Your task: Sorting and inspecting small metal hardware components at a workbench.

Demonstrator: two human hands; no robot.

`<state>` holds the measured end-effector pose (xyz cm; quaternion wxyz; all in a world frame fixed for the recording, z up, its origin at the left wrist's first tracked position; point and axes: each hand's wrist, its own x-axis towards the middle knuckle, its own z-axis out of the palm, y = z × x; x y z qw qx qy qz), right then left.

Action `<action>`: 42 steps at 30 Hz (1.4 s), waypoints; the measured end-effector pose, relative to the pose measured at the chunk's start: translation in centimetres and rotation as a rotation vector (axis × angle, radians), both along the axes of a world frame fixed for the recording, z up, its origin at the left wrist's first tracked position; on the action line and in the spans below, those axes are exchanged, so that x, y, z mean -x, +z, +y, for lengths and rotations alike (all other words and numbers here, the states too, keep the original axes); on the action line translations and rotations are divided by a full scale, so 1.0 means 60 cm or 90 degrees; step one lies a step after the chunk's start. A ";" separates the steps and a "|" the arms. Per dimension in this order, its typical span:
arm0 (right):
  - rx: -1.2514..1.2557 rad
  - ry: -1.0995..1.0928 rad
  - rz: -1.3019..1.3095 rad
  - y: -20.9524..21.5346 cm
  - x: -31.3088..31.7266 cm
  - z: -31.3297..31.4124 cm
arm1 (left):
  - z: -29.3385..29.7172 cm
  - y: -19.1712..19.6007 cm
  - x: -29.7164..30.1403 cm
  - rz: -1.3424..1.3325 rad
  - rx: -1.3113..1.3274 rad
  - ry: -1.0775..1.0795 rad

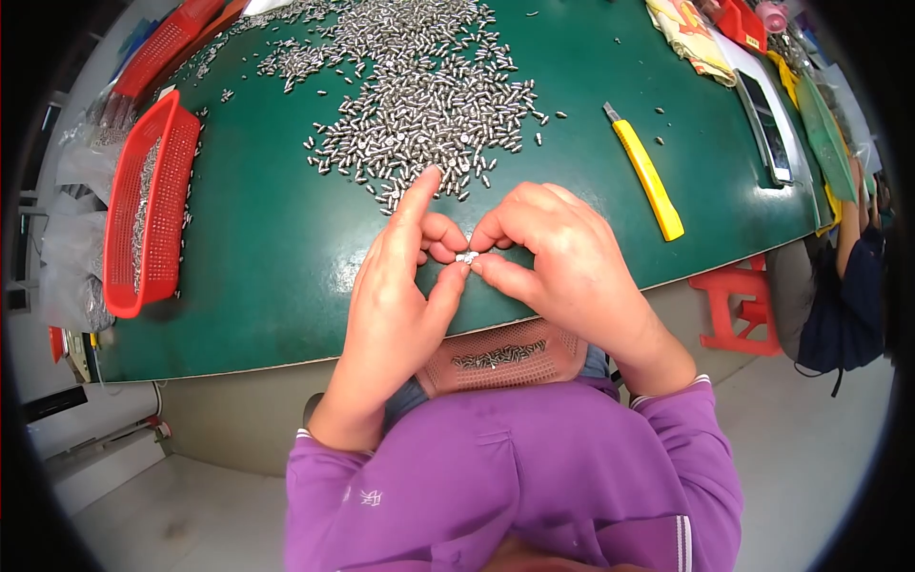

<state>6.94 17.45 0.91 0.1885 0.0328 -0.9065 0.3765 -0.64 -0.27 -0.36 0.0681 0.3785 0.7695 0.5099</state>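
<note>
Both my hands meet over the near part of the green table. Between the fingertips is a small silvery metal piece (467, 257), mostly hidden by the fingers. My left hand (396, 272) pinches it between thumb and curled fingers, with the index finger stretched forward. From the other side, my right hand (558, 248) pinches it with thumb and index finger. Just beyond lies a wide heap of small bullet-shaped metal parts (429, 95). In my lap, below the table edge, a pinkish basket (448, 375) holds several similar parts.
A red basket (121, 257) of metal parts stands on the left of the green table (267, 286). To the right lies a yellow box cutter (648, 181), blade out. Farther right are a phone (762, 124) and a cloth (691, 38). A red stool (729, 310) stands beyond the table edge.
</note>
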 end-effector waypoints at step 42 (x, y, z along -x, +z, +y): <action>-0.016 0.026 -0.014 0.008 -0.003 0.005 | 0.013 0.014 -0.014 0.112 0.087 0.040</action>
